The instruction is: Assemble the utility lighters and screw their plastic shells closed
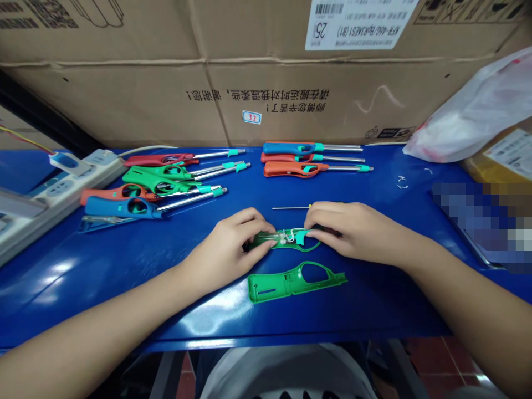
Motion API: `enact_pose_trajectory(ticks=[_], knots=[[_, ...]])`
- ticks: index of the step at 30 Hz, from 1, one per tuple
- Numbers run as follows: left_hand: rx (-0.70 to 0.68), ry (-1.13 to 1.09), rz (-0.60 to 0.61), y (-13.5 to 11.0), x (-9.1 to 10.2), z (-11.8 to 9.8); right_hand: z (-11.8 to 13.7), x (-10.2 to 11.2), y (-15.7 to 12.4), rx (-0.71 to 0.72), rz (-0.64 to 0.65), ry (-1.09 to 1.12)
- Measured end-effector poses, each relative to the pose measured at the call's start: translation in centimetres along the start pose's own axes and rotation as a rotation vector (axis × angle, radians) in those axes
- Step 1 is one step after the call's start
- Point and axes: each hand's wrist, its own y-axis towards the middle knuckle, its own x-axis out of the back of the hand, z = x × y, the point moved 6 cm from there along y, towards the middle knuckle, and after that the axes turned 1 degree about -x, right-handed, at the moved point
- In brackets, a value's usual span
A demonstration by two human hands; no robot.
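An opened green gas lighter half (277, 244) lies on the blue table, with its fuel tank, white wire and turquoise trigger (301, 237) exposed. My left hand (245, 241) is closed round the rear end of this half, thumb in front and fingers behind. At the other end my right hand (338, 227) pinches the turquoise trigger between thumb and fingers. The matching green cover half (291, 282) rests nearer to me, hollow side up, touched by neither hand. Behind my right fingers lies a screwdriver (291, 208); its handle is mostly hidden.
Several assembled lighters (162, 180) lie at the back left, and more lighters (297, 168) at the back centre. A power strip (62, 188) runs along the left. Small white bits (402, 183), a plastic bag (465, 111) and a blurred-out flat object (474, 221) are on the right. A cardboard box (145, 100) stands behind.
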Motion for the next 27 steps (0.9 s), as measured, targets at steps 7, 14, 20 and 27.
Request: enact_pose_trajectory(ticks=[7,14,20,27], knots=[[-0.061,0.073,-0.008,0.1,0.1,-0.1,0.1,0.4,-0.1,-0.044,-0.032,-0.035],[-0.292,0.063,-0.05,-0.1,1.0,-2.1,0.2,1.6,-0.8,-0.048,0.009,0.066],[-0.349,0.075,0.147,-0.3,-0.4,-2.1,0.3,0.4,-1.3,-0.097,0.294,0.095],[-0.276,0.085,0.151,0.0,-0.4,-1.2,0.0,1.2,-1.6,-0.09,0.262,0.101]])
